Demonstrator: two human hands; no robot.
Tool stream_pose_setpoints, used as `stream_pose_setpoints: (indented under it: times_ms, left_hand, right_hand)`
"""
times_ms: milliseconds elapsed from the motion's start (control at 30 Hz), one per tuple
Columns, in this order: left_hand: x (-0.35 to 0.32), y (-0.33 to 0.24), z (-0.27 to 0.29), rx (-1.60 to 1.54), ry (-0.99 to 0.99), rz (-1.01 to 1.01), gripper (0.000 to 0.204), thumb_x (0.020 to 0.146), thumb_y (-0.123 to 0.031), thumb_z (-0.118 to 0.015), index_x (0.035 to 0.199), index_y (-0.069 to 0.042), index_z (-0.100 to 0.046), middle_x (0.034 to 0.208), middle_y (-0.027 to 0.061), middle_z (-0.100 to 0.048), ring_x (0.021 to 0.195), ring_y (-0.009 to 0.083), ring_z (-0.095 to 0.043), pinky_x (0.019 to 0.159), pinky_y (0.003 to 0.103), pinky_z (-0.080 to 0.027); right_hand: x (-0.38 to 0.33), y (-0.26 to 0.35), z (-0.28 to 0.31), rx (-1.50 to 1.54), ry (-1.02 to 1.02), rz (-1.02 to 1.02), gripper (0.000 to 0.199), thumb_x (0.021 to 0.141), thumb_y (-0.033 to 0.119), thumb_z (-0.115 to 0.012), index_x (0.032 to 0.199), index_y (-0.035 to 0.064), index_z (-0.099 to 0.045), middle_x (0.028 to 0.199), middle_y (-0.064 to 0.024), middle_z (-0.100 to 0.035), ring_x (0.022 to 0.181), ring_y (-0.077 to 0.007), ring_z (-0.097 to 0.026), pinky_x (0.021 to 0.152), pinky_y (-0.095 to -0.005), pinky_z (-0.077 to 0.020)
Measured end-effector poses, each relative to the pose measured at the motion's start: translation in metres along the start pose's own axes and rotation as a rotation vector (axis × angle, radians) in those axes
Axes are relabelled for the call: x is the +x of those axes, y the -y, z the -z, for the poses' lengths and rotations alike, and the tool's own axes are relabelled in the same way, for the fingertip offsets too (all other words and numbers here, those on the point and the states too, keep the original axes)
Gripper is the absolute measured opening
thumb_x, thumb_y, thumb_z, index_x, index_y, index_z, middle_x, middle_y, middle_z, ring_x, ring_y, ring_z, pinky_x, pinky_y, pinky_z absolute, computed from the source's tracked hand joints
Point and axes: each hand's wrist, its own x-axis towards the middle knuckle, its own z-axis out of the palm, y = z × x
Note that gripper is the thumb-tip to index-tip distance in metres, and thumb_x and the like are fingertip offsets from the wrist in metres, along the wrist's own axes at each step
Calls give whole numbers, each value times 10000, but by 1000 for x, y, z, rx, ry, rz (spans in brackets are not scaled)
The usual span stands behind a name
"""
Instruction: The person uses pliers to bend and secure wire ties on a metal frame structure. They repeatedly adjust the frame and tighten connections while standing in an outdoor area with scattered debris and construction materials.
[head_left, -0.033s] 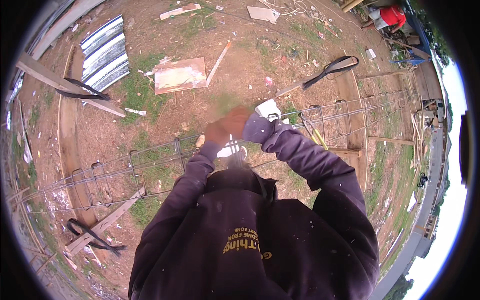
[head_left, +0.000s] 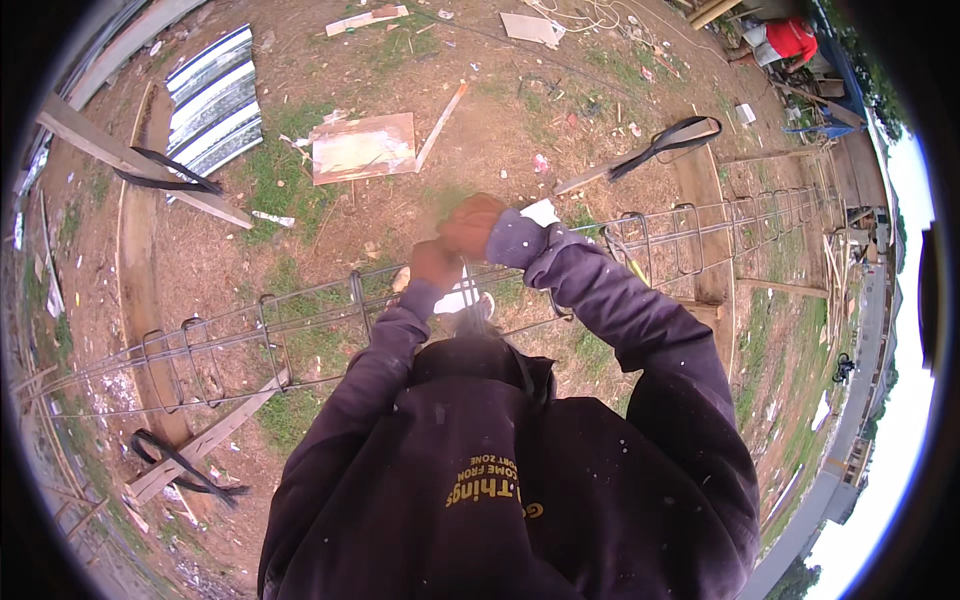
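A long rebar cage (head_left: 300,310) with square stirrups runs across in front of me, raised on wooden supports. My left hand (head_left: 437,263) is closed above its bars, in the middle. Touching it on the upper right, my right hand (head_left: 472,226) is closed too, slightly blurred. Whatever the fingers pinch is hidden by the hands. Right of my right sleeve, yellow-handled pincers (head_left: 637,268) rest at the cage beside a stirrup, partly covered by the sleeve. Bundles of black tie wire hang on boards, one at the right (head_left: 668,143) and one at the left (head_left: 172,178).
Corrugated metal sheet (head_left: 212,100) and a plywood piece (head_left: 364,148) lie on the dirt ahead. Another black wire bundle (head_left: 190,470) is on a board at lower left. Far right, a person in a red shirt (head_left: 790,42) bends over. Wood scraps and litter are scattered about.
My right hand and forearm have shifted slightly up and left, the sleeve covering more of the pincers and the white piece behind it. My left hand stays nearly in place.
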Motion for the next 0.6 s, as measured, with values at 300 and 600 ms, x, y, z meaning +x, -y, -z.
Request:
stream_pose_setpoints:
  times_ms: [300, 600]
  left_hand:
    - [-3, -20, 2, -295, -368, 33, 468, 778, -232, -740, 1200, -106, -580, 779, 99, -730, 717, 269, -671, 965, 395, -385]
    - [12, -8, -18, -153, -437, 109, 181, 921, -283, -609, 893, -108, -648, 592, 113, -607, 587, 305, -593, 694, 397, -459]
  right_hand:
    - [31, -83, -66, -116, 451, -519, 354, 776, 379, -749, 964, 84, -700, 948, -137, -702, 965, -317, -665, 852, -418, -517]
    - [-63, -72, -35, 22, 379, -837, 246, 826, 247, -631, 1018, 119, -718, 1006, -144, -702, 1012, -321, -656, 886, -420, -512]
